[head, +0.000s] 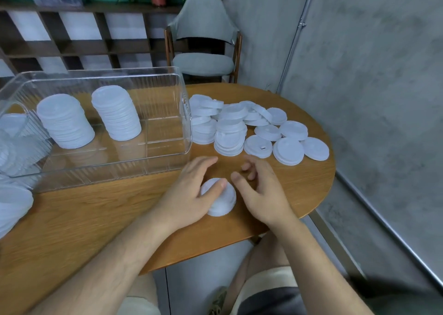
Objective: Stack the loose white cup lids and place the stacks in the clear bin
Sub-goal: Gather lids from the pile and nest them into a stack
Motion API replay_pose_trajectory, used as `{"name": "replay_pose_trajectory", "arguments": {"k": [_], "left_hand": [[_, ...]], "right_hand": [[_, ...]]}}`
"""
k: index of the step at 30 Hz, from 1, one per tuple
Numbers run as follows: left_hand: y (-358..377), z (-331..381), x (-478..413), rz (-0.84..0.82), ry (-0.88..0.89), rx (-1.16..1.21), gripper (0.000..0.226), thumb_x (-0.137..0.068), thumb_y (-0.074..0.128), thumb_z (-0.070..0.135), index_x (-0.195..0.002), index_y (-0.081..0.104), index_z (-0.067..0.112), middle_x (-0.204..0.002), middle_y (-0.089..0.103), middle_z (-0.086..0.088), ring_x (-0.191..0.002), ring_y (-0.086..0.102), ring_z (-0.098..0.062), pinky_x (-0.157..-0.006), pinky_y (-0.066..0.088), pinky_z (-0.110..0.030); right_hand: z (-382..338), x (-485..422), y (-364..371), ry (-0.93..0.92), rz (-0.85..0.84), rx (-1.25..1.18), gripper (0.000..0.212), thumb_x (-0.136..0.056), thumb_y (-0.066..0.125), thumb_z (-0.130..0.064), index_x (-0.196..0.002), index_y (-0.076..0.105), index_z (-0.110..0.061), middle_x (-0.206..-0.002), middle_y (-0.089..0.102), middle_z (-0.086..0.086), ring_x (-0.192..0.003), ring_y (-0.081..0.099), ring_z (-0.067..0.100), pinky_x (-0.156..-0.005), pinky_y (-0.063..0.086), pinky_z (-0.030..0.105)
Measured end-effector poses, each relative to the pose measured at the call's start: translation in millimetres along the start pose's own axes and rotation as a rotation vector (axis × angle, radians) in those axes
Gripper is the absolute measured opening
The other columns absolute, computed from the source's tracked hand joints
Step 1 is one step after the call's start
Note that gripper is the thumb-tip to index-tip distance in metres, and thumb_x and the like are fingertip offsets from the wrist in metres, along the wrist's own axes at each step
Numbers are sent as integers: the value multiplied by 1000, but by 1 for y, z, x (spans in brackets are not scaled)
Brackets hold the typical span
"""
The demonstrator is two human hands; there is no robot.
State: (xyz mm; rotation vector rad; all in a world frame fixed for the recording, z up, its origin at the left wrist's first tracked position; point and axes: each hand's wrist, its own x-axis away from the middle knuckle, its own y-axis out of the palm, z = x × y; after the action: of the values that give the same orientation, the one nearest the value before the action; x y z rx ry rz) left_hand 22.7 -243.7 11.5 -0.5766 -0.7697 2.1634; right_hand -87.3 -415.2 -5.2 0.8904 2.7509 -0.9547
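Observation:
A short stack of white cup lids (224, 202) lies on the wooden table (96, 219) near its front edge. My left hand (191, 190) rests on that stack, thumb laid over its top and fingers stretched past it. My right hand (259, 190) hovers just to the right of the stack, fingers loosely curled and holding nothing. Loose white lids (254, 130) lie spread and partly piled behind my hands. The clear bin (167, 161) stands at the left and holds two tall lid stacks (64, 120) (116, 113), with more lids at its left end.
More white lids (12, 204) lie at the table's left edge outside the bin. A grey padded chair (203, 51) stands behind the table. A concrete wall (359, 63) with a metal conduit runs along the right. My knees show below the table's front edge.

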Motion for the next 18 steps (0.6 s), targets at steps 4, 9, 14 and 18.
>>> {"name": "replay_pose_trajectory", "arguments": {"k": [4,9,14,18], "left_hand": [[12,29,-55,112,-35,-15,52,-106,44,38,-153,38,16,-157,36,4,-146,27,-10,-114,19,-20],[15,39,-134,209,-212,-65,47,-107,42,29,-148,41,7,-154,38,-10,-144,29,-26,-115,24,-31],[17,29,-175,190,-400,-169,43,-106,35,33,-135,50,5,-139,52,-15,-130,45,-34,-105,41,-47],[17,28,-186,198,-426,-150,37,-105,35,33,-116,56,5,-122,61,-14,-117,52,-34,-97,45,-47]], "right_hand": [[-5,-55,-8,-56,176,89,40,-96,60,-35,-133,59,-20,-114,62,-10,-106,55,5,-90,47,22],[-9,-131,-18,-89,162,348,42,-97,59,-29,-137,59,-16,-133,62,1,-129,43,24,-107,38,37],[-8,-175,-22,-6,-57,465,59,-99,54,-39,-152,41,-18,-150,48,2,-148,18,21,-115,17,35],[-1,-185,-23,58,-153,503,65,-99,52,-49,-154,39,-16,-157,41,6,-154,10,20,-119,11,35]]}}
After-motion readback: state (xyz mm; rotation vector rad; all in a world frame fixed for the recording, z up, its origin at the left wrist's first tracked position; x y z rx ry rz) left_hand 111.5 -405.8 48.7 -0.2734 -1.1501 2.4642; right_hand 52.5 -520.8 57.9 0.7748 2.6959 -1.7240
